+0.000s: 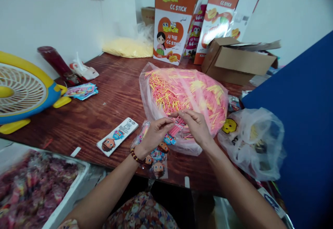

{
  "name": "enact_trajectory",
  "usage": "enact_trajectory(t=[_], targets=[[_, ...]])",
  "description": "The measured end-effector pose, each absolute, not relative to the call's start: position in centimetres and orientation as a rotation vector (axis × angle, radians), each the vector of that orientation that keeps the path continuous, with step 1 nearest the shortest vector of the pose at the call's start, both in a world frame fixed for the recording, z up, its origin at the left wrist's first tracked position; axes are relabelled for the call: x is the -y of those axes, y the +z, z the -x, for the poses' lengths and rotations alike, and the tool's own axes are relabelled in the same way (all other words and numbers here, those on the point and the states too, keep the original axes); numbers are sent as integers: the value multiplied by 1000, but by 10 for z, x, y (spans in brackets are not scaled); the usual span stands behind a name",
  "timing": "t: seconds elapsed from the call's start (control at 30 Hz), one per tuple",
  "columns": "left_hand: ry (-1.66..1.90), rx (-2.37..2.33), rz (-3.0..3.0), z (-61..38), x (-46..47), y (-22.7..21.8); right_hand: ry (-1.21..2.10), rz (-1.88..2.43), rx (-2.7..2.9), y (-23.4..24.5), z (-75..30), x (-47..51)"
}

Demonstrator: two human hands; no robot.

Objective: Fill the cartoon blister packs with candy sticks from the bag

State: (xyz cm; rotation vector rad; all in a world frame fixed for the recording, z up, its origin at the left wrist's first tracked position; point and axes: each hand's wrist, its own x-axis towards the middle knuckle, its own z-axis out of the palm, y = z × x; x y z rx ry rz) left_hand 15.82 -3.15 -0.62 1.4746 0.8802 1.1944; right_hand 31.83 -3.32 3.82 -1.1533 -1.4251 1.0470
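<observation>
My left hand [156,133], with a beaded bracelet at the wrist, pinches the upper edge of a small clear printed packet [169,139]. My right hand [195,125] has its thumb and fingers drawn together at the same packet's top, close to my left fingertips. Pink sticks show at the packet's mouth. Just beyond my hands lies a large open clear plastic bag [144,90] full of thin pink and yellow sticks [166,94]. Below my left hand are more printed clear packets [158,168], partly hidden by it. To the left rests a stack of white printed packets [117,137].
A yellow and blue fan [39,83] stands at the left, near a dark red bottle [58,62]. Below it is a white box [83,168] with filled packets. Cartons [169,21] and an open cardboard box [234,61] stand behind. A knotted plastic bag [260,142] lies right.
</observation>
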Motion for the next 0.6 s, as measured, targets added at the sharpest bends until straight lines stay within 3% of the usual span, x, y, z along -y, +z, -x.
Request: enact_trajectory(t=[0.17, 0.37, 0.6], targets=[[1263, -850, -1333, -153, 27, -8, 948, 1112, 1479, 52, -310, 30], [1312, -775, -1065, -141, 22, -11, 993, 783, 1061, 69, -314, 30], [1357, -723, -1109, -131, 21, -11, 1062, 1134, 1320, 32, -309, 46]])
